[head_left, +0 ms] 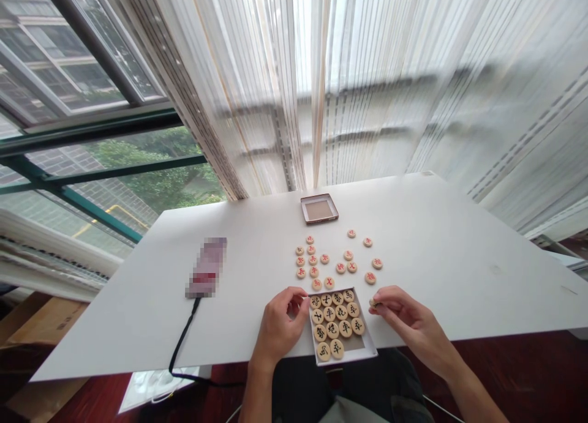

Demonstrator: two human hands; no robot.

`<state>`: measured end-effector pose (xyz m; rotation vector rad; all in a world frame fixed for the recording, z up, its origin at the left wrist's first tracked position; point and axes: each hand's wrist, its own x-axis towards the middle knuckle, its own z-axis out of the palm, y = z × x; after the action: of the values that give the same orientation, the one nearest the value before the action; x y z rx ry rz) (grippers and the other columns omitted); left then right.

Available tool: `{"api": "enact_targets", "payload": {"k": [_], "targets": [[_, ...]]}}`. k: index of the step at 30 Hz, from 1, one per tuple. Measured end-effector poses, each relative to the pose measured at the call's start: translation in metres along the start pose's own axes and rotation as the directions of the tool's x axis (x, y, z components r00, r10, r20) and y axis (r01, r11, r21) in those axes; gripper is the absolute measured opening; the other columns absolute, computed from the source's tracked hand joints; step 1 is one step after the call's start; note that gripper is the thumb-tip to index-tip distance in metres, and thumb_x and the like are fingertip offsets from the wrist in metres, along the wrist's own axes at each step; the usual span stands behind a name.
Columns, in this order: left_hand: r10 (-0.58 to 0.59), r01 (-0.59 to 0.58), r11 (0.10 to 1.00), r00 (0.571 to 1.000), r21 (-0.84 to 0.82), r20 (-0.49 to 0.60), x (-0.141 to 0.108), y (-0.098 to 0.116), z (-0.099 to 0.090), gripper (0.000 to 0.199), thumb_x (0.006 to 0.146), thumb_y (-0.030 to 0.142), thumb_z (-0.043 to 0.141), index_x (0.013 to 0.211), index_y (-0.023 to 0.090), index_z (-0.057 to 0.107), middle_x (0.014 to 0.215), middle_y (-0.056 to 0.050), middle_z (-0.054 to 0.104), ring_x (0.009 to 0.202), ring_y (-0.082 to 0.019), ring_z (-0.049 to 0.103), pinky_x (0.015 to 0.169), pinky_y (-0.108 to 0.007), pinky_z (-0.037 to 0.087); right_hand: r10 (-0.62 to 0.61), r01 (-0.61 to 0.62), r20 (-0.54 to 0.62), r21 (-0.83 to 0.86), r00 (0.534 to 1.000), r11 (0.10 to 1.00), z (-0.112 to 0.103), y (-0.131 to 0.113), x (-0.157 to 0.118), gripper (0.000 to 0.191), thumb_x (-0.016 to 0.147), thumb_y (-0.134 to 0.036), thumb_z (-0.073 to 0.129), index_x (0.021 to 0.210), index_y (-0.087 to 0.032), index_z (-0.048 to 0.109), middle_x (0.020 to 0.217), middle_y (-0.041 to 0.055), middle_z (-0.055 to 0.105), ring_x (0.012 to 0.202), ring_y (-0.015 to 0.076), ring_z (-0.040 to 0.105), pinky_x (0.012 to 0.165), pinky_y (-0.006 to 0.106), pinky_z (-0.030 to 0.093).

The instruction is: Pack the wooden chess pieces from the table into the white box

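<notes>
Xiangqi pieces (329, 313) in a shallow box, with one more in a right-hand pinch

Main group in the open box (371, 351) at the near edge of the white table (257, 245), directly before the person. Dark-marked faces upward: three full rows of four, then two in the nearest row, with bare floor at the near right corner. Close, flat packing, probably for a single readable layer.

Right hand (408, 310): thumb and forefinger closed on a single piece (372, 303), just right of the box and apart from it. Tip grip on a small disc, presumably for fine control of its angle.

Left hand (281, 324): fingers curled, thumb and forefinger tips nearly together against the far left corner of the box. Likely a steadying contact; true pinch on the rim impossible to tell.

Beyond the box: loose red-marked pieces (313, 259), faces upward, plus one dark-marked piece (299, 250) among them. Farther off, a shallow lid (319, 209), hollow side up. At left, well apart, a pixelated object (207, 269) with a black cable (182, 339).
</notes>
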<state>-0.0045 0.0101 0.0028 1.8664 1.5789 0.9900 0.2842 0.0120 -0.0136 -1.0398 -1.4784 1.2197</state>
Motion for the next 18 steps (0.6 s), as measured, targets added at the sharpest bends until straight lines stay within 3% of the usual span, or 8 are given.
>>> {"api": "enact_targets", "payload": {"k": [8,12,15,18], "targets": [[0.102,-0.11,0.989,0.992,0.102,0.077,0.0,0.004,-0.001,0.01,0.088,0.03,0.064,0.085,0.022,0.07,0.069,0.0,0.065,0.064,-0.016,0.057,0.066,-0.027,0.047,0.022,-0.018,0.148,-0.03,0.989,0.999,0.02,-0.029,-0.013,0.007,0.095,-0.03,0.061,0.097,-0.024,0.063,0.099,0.0049,0.062,0.095,0.021,0.065,0.089,0.033,0.057],[0.098,-0.105,0.99,0.992,0.097,0.082,0.0,0.003,-0.001,0.011,0.089,0.031,0.064,0.085,0.022,0.069,0.071,-0.001,0.065,0.065,-0.016,0.057,0.067,-0.028,0.046,0.141,-0.088,0.236,-0.224,0.962,0.971,0.031,-0.043,-0.016,0.006,0.093,-0.028,0.06,0.094,-0.023,0.064,0.09,0.0011,0.065,0.08,0.0161,0.063,0.073,0.025,0.054],[0.098,-0.105,0.99,0.992,0.095,0.082,0.0,0.003,-0.001,0.009,0.088,0.029,0.065,0.085,0.022,0.069,0.071,0.0,0.065,0.065,-0.016,0.056,0.067,-0.028,0.045,0.207,-0.113,0.22,-0.376,0.953,0.92,0.038,-0.047,-0.015,0.004,0.09,-0.026,0.063,0.089,-0.023,0.065,0.08,-0.0025,0.063,0.067,0.0122,0.056,0.059,0.022,0.045],[0.099,-0.107,0.991,0.991,0.086,0.085,0.0,0.003,-0.001,0.007,0.088,0.028,0.065,0.085,0.022,0.068,0.072,0.0,0.066,0.065,-0.015,0.056,0.068,-0.028,0.045,0.219,-0.108,0.195,-0.459,0.956,0.882,0.045,-0.046,-0.014,0.007,0.089,-0.027,0.065,0.084,-0.022,0.065,0.074,-0.0041,0.061,0.063,0.0114,0.05,0.057,0.022,0.04]]}}
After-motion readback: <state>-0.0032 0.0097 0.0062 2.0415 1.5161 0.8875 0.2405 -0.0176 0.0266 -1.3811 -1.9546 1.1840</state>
